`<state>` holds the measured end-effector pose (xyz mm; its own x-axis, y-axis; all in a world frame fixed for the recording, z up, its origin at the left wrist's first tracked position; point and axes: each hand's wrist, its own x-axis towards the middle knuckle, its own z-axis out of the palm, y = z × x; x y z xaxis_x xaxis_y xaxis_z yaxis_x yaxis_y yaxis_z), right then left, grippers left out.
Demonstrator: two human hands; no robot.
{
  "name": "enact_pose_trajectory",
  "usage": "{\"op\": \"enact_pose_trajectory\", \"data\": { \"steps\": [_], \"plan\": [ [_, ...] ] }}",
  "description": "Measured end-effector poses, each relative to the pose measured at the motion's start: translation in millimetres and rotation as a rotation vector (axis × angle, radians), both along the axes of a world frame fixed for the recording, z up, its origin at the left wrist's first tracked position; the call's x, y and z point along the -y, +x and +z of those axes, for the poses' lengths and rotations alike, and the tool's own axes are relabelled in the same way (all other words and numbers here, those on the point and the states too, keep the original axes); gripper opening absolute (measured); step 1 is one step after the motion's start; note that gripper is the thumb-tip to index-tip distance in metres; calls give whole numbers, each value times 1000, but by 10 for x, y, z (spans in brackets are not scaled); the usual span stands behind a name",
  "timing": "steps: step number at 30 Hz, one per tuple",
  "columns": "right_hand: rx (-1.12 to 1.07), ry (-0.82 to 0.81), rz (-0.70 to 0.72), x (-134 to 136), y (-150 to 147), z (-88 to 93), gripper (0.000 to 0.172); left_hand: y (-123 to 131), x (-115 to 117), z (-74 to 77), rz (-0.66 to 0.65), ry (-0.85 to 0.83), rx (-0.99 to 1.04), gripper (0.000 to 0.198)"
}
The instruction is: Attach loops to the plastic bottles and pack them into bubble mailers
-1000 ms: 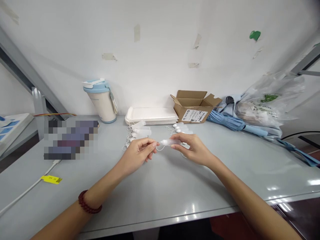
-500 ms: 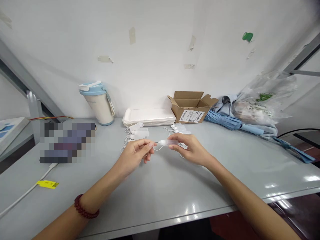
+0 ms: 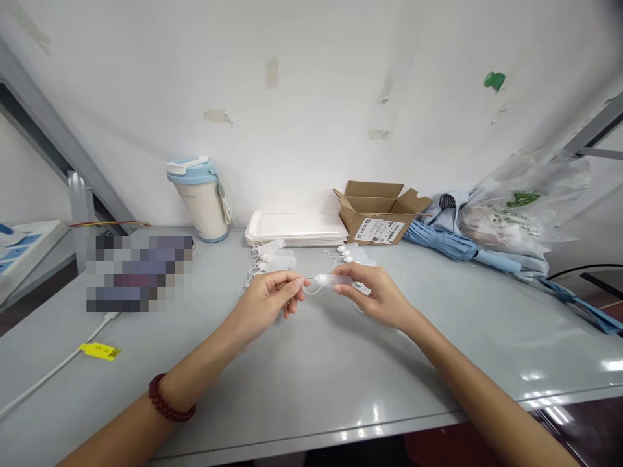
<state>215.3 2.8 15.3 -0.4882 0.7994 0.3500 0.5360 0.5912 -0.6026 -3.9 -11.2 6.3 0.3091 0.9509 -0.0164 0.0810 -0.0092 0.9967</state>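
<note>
My right hand [image 3: 377, 295] grips a small translucent plastic vial [image 3: 335, 280], held level above the grey table [image 3: 311, 363]. My left hand [image 3: 272, 299] is closed in a pinch at the vial's left tip, where a thin white loop hangs down; what the fingertips hold is too small to name. Behind the hands lie two small groups of like white vials with cords, the left group [image 3: 272, 258] and the right group [image 3: 354, 254].
At the wall stand a blue-lidded cream cup [image 3: 200, 198], a stack of white trays [image 3: 296, 228] and an open cardboard box [image 3: 377, 211]. A blue folded umbrella [image 3: 467, 250] and plastic bags [image 3: 525, 207] lie right. A white cable with yellow tag [image 3: 100, 350] runs left.
Hands and vial stay in nearly the same pose; the left fingertips sit slightly closer to the vial's tip. The view shifted a little.
</note>
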Motion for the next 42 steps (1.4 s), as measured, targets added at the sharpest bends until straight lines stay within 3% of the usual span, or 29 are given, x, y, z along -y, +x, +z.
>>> {"op": "enact_pose_trajectory", "data": {
  "steps": [33, 42],
  "plan": [
    [-54, 81, 12, 34, -68, -77, 15, -42, 3, 34, -29, 12, -31, 27],
    [-34, 186, 37, 34, -75, -146, 15, -34, -14, 20, -3, 104, -188, 27]
  ]
}}
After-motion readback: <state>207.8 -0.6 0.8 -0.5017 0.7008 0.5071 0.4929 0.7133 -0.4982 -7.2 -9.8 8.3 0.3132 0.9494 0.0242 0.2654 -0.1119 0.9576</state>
